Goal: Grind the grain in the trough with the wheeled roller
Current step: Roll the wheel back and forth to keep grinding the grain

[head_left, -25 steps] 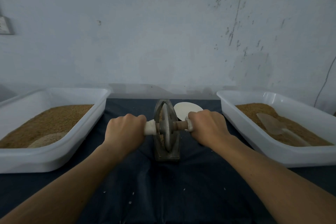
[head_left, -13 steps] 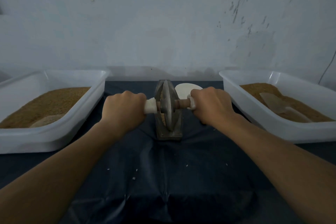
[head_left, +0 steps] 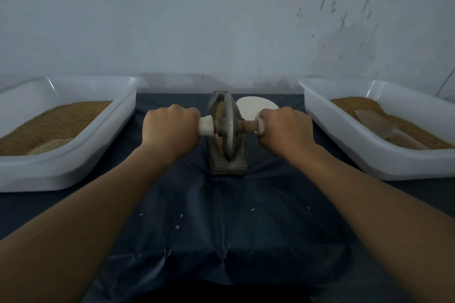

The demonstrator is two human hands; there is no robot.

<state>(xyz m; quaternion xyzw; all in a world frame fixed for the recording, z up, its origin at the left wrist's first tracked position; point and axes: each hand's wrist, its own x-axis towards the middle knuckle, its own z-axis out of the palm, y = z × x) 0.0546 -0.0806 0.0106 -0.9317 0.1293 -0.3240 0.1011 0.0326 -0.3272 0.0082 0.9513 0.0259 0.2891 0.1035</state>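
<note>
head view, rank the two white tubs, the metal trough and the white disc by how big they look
1. left tub and right tub: alike, both cropped, unranked
2. trough
3. white disc, partly hidden

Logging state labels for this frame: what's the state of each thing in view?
wheeled roller: upright, wheel seated in the trough
trough: on the dark cloth, holds grain
left hand: grips the roller's left handle
right hand: grips the roller's right handle
left tub: part-filled with brown meal
right tub: part-filled too, scoop lying on top
</note>
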